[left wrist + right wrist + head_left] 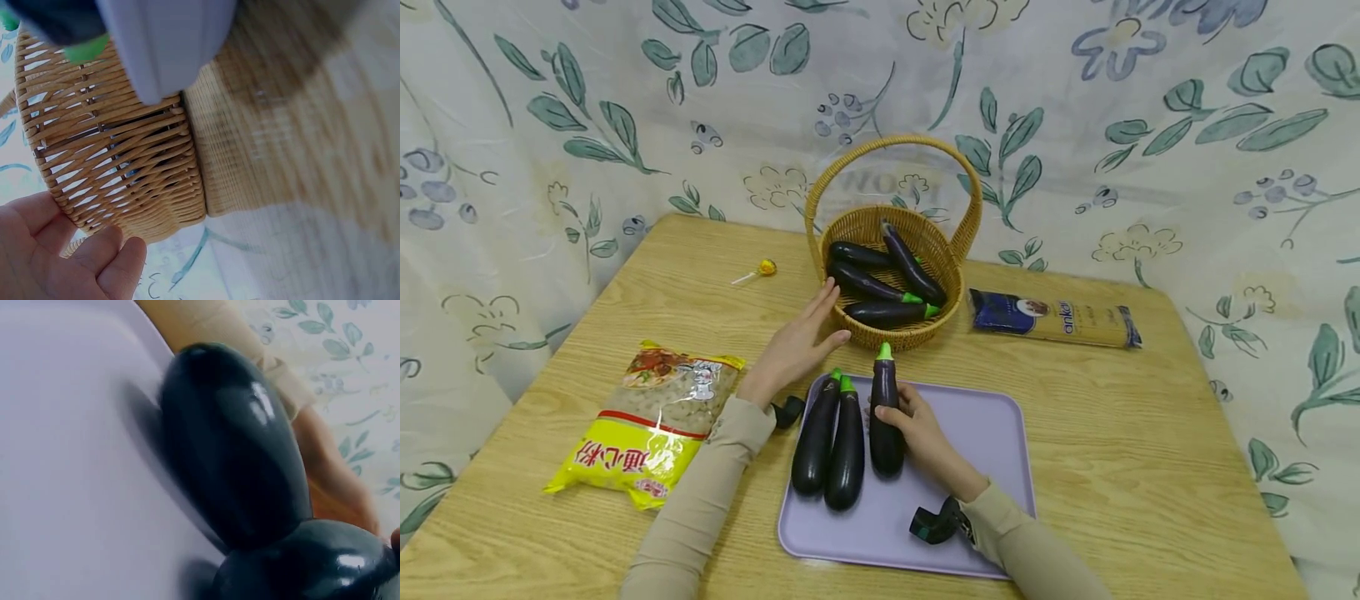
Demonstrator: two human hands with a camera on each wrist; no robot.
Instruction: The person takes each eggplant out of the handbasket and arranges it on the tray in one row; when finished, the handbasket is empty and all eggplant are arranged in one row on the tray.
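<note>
My right hand grips a dark purple eggplant with a green stem over the lilac tray. To its left, two more eggplants lie side by side on the tray, stems toward the basket. My left hand touches the near left side of the wicker basket, its fingers extended along the rim. In the left wrist view those fingers rest against the woven wall. Several eggplants lie inside the basket. In the right wrist view, two eggplants show close up beside the tray.
A yellow bag of pasta lies left of the tray, under the left forearm's side. A lollipop is at the back left. A blue-ended spaghetti pack lies right of the basket. The basket's tall handle arches upward before a floral cloth.
</note>
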